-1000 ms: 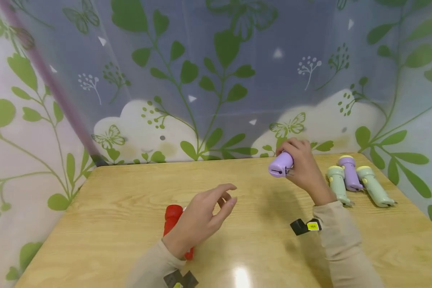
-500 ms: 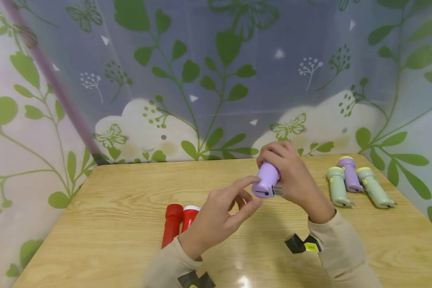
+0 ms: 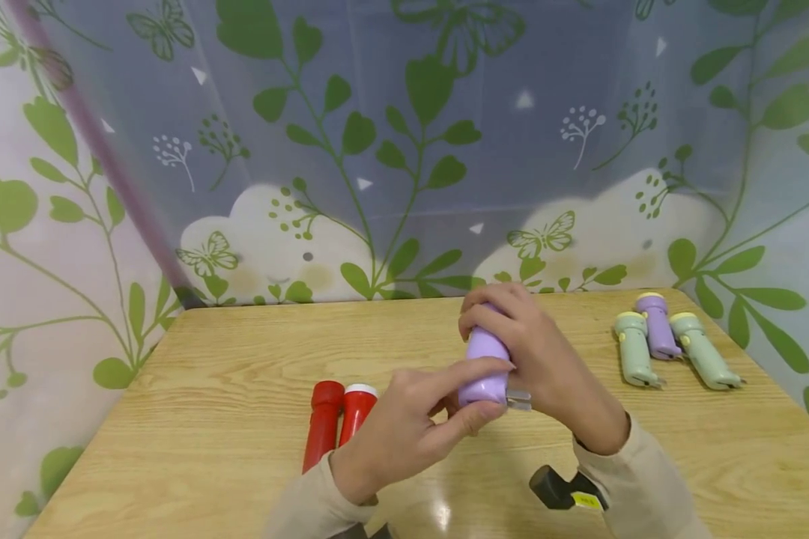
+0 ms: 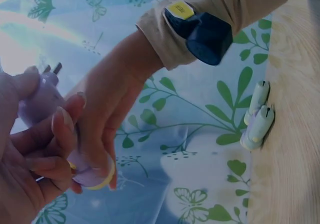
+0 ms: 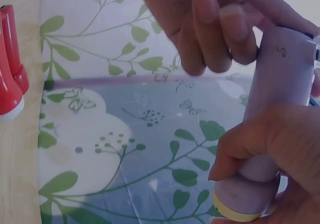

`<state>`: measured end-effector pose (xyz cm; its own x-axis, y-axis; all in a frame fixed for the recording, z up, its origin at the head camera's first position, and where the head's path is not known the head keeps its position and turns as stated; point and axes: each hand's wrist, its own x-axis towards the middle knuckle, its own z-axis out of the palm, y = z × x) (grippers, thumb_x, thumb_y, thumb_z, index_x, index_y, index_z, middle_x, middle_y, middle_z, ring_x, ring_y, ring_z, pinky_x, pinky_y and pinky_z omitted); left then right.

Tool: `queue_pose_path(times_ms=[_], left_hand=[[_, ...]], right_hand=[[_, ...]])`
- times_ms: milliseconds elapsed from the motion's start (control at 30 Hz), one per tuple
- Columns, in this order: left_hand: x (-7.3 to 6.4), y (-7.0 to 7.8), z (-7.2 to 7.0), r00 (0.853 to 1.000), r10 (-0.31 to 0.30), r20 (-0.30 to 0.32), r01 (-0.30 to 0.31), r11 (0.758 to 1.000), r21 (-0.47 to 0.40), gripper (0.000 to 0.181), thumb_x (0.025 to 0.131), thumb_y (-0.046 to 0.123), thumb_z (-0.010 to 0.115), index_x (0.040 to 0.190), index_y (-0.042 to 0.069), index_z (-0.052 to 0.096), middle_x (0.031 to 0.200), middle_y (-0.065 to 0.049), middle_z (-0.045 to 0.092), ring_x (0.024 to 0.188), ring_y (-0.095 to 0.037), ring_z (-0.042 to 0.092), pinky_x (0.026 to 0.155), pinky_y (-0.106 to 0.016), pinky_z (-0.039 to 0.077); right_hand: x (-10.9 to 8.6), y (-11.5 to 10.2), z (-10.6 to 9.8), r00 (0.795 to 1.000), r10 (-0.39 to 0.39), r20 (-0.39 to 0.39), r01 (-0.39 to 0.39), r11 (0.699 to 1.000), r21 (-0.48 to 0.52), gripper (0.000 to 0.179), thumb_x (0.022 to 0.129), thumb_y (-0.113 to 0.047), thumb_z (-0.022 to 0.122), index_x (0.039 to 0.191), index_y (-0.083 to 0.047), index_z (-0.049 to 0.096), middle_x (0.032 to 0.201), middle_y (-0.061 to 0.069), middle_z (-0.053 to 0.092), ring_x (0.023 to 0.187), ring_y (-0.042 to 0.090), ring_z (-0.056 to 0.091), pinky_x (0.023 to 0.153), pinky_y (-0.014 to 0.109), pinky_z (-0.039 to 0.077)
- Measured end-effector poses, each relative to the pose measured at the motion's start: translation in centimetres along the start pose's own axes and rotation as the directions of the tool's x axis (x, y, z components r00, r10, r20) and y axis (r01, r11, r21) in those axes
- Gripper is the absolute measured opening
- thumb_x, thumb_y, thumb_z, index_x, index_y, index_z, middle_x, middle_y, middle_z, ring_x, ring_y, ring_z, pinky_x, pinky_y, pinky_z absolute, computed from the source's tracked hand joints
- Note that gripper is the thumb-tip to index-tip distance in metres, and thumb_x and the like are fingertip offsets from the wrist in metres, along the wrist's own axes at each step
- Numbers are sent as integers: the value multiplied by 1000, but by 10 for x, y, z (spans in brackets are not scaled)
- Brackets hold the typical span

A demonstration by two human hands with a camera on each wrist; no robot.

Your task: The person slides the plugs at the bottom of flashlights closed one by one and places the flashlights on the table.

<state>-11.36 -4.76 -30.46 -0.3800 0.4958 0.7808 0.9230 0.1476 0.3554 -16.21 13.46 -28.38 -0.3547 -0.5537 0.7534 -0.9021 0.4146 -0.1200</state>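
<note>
A purple flashlight [image 3: 488,348] with metal plug prongs at its tail is held above the table between both hands. My right hand [image 3: 535,344] grips it round the head end, where a yellow rim shows in the right wrist view. With thumb and forefinger my left hand [image 3: 411,419] pinches the tail end, close to the prongs [image 3: 519,400]. Under the left forearm lie two red flashlights, one with a red head [image 3: 323,419] and one with a white rim [image 3: 357,412]; their lower ends are hidden by that arm.
At the table's right side lie two green flashlights [image 3: 635,350] [image 3: 704,352] with another purple flashlight [image 3: 659,329] between them. The wooden table [image 3: 243,352] ends at a leaf-patterned curtain [image 3: 404,165] behind and at both sides.
My right hand has brought the purple flashlight left and down toward the middle. The left hand has moved right, from holding nothing to pinching the tail end.
</note>
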Motion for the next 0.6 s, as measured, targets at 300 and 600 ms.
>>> queue_pose_path(times_ms=[300,600], left_hand=[[1,1,1,986,165,-10,-164,985,50,27,99,29,52,114,8,60,59,8,53,50,6,43,52,-3,34],[1,-2,2,962,269,-48,-263,958,112,26,98,26,53,108,4,64,57,9,51,48,6,40,54,0,31]], right_hand=[[3,-18,-1,1000,-19,-17,20,999,32,33,64,-17,80,90,-14,60,102,3,59,91,25,51,74,42,42],[1,-22,-1,1000,8,22,-9,999,38,42,60,-30,84,91,-16,59,103,1,58,90,24,49,72,40,39]])
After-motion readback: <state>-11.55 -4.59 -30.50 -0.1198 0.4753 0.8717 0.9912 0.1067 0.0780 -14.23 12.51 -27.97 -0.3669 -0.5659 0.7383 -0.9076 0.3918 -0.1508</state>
